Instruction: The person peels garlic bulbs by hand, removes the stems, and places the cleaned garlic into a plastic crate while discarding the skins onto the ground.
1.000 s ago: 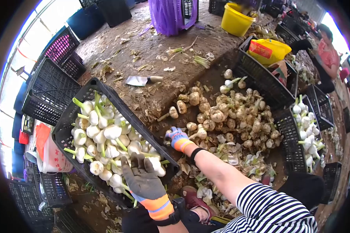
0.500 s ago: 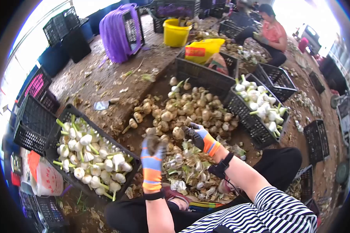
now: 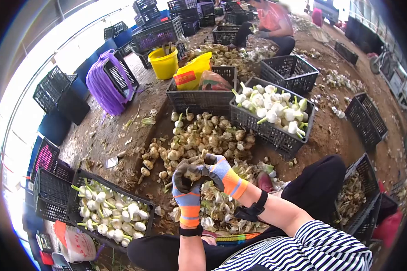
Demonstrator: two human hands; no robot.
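Now we note: left hand [image 3: 185,183] off peeled-garlic crate [image 3: 122,190], met right hand [image 3: 219,169] just before garlic pile [image 3: 199,133]; both grips clenched on one unpeeled bulb [image 3: 195,172].

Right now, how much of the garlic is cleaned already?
Done: clean white bulbs fill the near crate and the far crate. In hand: the left hand and right hand grip one dirty bulb together. Left: a big pile of brown bulbs lies on the ground.
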